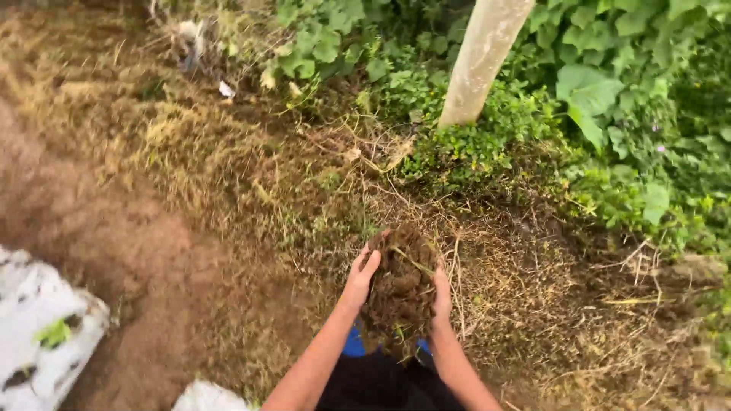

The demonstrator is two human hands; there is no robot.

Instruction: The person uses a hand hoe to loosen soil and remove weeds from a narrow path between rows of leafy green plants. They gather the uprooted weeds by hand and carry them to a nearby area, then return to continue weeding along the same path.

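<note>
Hands, 2 counted: left hand (361,278) and right hand (441,293) press against opposite sides of 1 clump of soil and dry roots (400,288), gripping it above the dry grass (525,304). Finger positions behind the clump appear curled, though partly hidden. 1 pale trunk (484,59) stands beyond; 1 white sack (42,335) lies left.

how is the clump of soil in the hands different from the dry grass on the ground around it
The clump of soil is dark brown and dense; the dry grass is pale straw and loose. The clump is lifted between the left hand and right hand; the grass lies flat on the ground. Both hold dry stems.
</note>
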